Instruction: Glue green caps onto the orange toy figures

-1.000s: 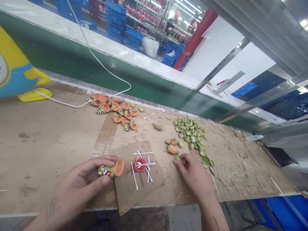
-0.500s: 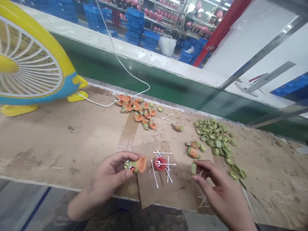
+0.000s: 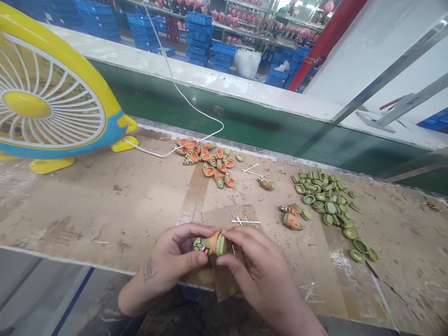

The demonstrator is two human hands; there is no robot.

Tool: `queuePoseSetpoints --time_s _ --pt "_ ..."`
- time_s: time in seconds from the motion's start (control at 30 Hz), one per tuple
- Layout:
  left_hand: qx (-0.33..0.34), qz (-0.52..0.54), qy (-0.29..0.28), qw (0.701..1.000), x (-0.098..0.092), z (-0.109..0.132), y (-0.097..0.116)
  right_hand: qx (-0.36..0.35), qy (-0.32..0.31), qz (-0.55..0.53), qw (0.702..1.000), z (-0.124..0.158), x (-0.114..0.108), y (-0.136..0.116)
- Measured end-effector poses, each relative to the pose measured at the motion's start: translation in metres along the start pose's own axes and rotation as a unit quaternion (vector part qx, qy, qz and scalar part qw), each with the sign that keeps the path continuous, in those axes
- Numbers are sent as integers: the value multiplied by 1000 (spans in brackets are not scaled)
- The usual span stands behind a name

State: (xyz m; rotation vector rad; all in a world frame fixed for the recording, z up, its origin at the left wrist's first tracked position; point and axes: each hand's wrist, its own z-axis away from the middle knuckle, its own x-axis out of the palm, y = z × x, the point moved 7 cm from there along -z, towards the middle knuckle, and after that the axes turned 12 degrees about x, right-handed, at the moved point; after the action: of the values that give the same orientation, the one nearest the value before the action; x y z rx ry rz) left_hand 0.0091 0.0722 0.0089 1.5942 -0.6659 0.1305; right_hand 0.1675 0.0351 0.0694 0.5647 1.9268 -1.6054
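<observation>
Between finger and thumb, my left hand (image 3: pixel 178 249) grips a small green and orange figure part (image 3: pixel 207 246) with painted round eyes and a red mouth. My right hand (image 3: pixel 257 256) pinches a green oval cap (image 3: pixel 220 243) and holds it against the orange open end of that part. Both hands are above a loose cardboard piece (image 3: pixel 224 282). White cotton swabs (image 3: pixel 246 221) show just beyond my fingers; the red cup is hidden behind my right hand. To the right of the hands lie more figure parts (image 3: pixel 291 221) with green caps.
A pile of orange and green figure parts (image 3: pixel 209 171) lies at the back middle. Many loose green caps (image 3: pixel 329 207) are heaped on the right. A yellow and blue fan (image 3: pixel 115 133) stands at left, its white cord (image 3: pixel 175 88) crossing the cardboard-covered table (image 3: pixel 140 205).
My right hand has moved left, bringing the green cap onto the figure part's orange opening. The red cup has become covered. The view has shifted slightly.
</observation>
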Motion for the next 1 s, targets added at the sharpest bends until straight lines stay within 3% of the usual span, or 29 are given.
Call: queuePoseSetpoints --time_s 0.17,0.4,0.57,0.7,0.83,1.0 --pt "11 -23 -3 1000 -2 2 0 -23 21 5 999 3 0 -4" --pt "27 -57 -2 998 -4 6 4 -33 -3 47 998 1 6 -16" --pt "-33 -4 35 999 -6 7 -6 -25 19 102 994 -4 11 -18" --pt "-101 126 43 986 -5 10 -14 -62 8 86 994 3 11 -27" --pt "-127 182 76 972 -11 9 -17 -71 95 107 987 13 -23 -11" --pt "-112 215 91 966 -14 6 -14 27 196 175 964 23 -76 49"
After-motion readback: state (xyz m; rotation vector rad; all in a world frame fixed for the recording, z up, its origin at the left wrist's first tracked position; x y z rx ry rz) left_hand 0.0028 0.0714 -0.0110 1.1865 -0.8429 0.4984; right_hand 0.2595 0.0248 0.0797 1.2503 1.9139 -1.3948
